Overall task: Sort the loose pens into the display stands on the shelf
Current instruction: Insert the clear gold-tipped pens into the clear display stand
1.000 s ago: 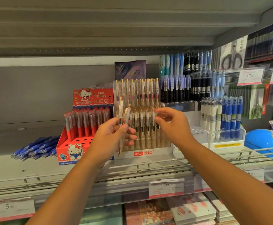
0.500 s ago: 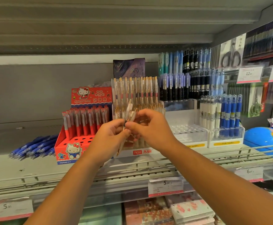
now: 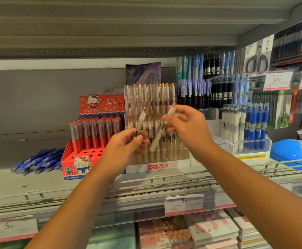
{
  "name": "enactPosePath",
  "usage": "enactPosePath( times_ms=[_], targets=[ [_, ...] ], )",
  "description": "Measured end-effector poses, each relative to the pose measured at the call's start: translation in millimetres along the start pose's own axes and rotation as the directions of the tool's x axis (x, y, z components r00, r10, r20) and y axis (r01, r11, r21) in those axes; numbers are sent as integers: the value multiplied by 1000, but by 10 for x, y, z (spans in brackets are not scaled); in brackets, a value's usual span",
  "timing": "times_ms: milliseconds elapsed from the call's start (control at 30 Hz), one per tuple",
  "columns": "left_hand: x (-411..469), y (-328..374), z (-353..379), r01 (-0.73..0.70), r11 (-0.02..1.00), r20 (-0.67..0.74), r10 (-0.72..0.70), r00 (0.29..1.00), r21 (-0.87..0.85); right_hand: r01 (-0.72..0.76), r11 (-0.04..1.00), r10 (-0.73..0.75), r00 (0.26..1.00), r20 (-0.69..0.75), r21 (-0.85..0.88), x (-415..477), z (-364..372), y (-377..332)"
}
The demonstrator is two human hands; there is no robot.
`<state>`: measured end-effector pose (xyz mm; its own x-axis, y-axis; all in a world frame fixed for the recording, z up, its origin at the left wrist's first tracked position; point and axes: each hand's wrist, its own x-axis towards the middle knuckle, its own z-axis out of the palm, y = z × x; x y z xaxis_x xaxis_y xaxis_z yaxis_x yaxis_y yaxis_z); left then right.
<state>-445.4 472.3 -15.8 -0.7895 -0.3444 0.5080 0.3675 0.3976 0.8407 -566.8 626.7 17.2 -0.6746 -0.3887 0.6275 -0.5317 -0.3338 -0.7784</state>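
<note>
- I see the right pen (image 3: 159, 136) in front of the clear stand (image 3: 178, 163): long axis steeply tilted, clip end up-right, tip down-left.
- Right grip (image 3: 187, 126) pinches its upper half.
- Left pen (image 3: 140, 121) leans the same way; left grip (image 3: 126, 146) is curled round its lower end.
- Pens are apart, above the shelf (image 3: 39, 184).

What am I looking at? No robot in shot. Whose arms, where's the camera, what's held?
No robot here: these are a person's two bare hands, filmed by a wide-angle camera worn on the head, looking forward and down. The left hand grips a clear pen by its lower end. The right hand pinches a second clear pen. Behind them on the shelf is a clear stand of matching pens. There is a red stand to its left, and loose blue pens lie further left.
</note>
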Motion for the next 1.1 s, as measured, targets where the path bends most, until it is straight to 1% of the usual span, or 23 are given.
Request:
enactPosePath(
  times_ms=[100, 133, 267, 400, 500, 633, 700, 767, 867, 1000, 1100],
  targets=[
    [1, -15, -24, 12, 996, -25, -10, 1000, 88, 44, 998, -47, 997, -66, -50, 111, -188, 4],
    [2, -8, -23, 24, 996, -32, -21, 999, 89, 59, 995, -66, 994, -83, -76, 141, -240, 18],
    [27, 51, 10, 82, 994, -40, -85, 996, -66, 110, 968, -142, 981, -131, -224, 223, -371, 86],
    [2, 87, 36, 104, 991, -41, -108, 993, -82, 141, 936, -190, 974, -123, -323, 234, -398, 127],
    [-24, 87, 36, 61, 998, -35, -62, 997, -21, 133, 926, -171, 982, -78, -352, 223, -377, 178],
    [-31, 73, 11, 17, 991, -53, -10, 999, 136, 93, 911, -100, 995, 5, -402, 168, -327, 278],
    [-34, 66, 0, 22, 990, -50, -15, 999, 137, 59, 908, -51, 998, 29, -415, 122, -319, 356],
    [-36, 55, -3, 37, 991, -26, -34, 999, 128, 26, 917, -19, 1000, 21, -398, 93, -332, 413],
    [-39, 56, 0, 41, 992, -8, -40, 999, 120, 13, 919, -6, 1000, 19, -395, 104, -340, 434],
    [-51, 78, 6, 25, 994, -23, -23, 999, 109, 17, 891, -17, 1000, 5, -453, 99, -344, 440],
    [-56, 86, 7, 18, 990, -32, -13, 999, 143, 60, 854, -80, 997, -16, -516, 66, -364, 416]
  ],
)
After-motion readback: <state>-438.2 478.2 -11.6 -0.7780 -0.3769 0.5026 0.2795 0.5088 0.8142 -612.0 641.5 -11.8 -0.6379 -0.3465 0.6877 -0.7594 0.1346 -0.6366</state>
